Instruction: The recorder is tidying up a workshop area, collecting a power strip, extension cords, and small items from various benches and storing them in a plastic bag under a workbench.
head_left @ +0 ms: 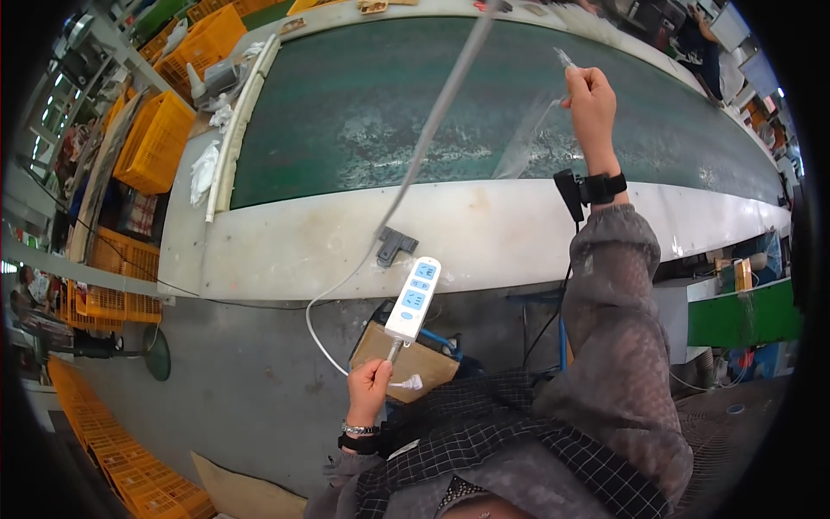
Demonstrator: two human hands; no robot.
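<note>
My left hand (367, 394) is closed around the lower end of the cord (394, 350) of a white power strip (413, 298) with blue socket faces. The strip tilts up and away from my fist, its far end over the edge of the white border. Just right of that fist is a white plug (412, 382). Over the green conveyor belt (346, 95), my right hand (592, 108) pinches a clear plastic film (527, 143). One bit of it sticks out above the fingertips; the rest trails down to the left toward the belt.
A pale cable (432, 121) runs down across the belt and loops near my left hand. A black bracket (395, 246) sits on the white border (285, 242). Orange crates (157, 143) line the left side. A cardboard-topped stool (432, 368) stands below the strip.
</note>
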